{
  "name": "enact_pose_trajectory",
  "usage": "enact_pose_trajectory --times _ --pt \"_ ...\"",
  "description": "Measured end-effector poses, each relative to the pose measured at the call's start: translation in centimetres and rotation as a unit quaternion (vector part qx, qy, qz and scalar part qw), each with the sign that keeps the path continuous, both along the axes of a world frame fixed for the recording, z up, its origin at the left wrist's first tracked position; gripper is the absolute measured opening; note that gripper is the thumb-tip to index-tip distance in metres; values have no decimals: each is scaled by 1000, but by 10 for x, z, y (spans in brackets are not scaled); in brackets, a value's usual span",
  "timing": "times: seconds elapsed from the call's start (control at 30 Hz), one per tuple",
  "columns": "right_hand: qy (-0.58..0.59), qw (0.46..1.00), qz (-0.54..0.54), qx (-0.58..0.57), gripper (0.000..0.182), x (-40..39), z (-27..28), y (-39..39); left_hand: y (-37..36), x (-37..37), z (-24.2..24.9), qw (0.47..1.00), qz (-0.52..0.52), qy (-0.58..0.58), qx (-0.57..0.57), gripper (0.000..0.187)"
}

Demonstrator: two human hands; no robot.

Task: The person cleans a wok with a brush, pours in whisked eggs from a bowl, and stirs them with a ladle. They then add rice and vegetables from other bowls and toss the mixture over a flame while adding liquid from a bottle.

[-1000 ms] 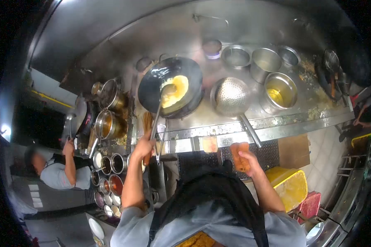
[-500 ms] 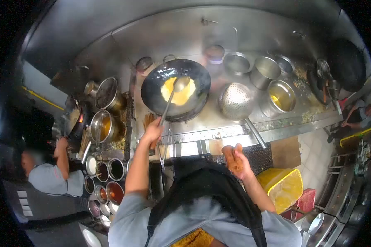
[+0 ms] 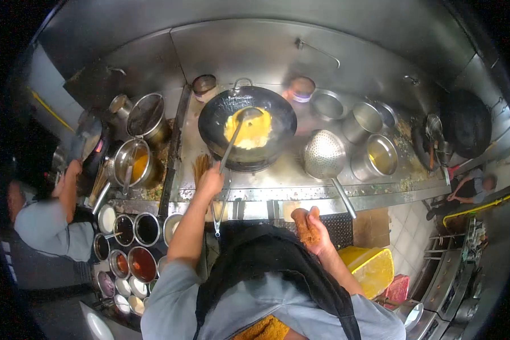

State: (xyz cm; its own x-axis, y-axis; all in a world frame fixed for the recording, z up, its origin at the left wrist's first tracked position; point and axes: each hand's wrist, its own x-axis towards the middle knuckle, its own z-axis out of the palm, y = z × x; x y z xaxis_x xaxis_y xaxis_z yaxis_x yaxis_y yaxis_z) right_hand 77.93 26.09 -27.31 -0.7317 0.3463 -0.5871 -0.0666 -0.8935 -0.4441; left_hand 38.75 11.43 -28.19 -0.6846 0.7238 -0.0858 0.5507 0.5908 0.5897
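Observation:
My left hand is closed around the handle of a long ladle. The ladle's round bowl rests in yellow egg in the middle of a large black wok, and pale, setting patches show in the egg. In my right hand, in front of the counter edge, is a folded brown cloth, with the fingers wrapped round it. Metal tongs hang at the counter edge beside my left forearm, close to a bamboo brush.
Right of the wok lie a perforated strainer and several metal pots. Sauce containers crowd the lower left. A yellow bin stands at lower right. A co-worker works at the left stove; another person sits far right.
The camera view has shifted, so the whole scene sits differently. In the wok the ladle has moved slightly through the egg. Both hands keep their hold on the ladle and the cloth.

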Motion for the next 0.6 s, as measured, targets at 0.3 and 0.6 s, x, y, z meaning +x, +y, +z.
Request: enact_pose_trajectory --times 0.3,0.6 --pt "34 999 -25 12 57 23 9 17 -90 57 81 978 94 -187 13 64" --pt "14 1000 -21 -16 52 53 -8 44 -103 69 136 987 2 36 -156 58"
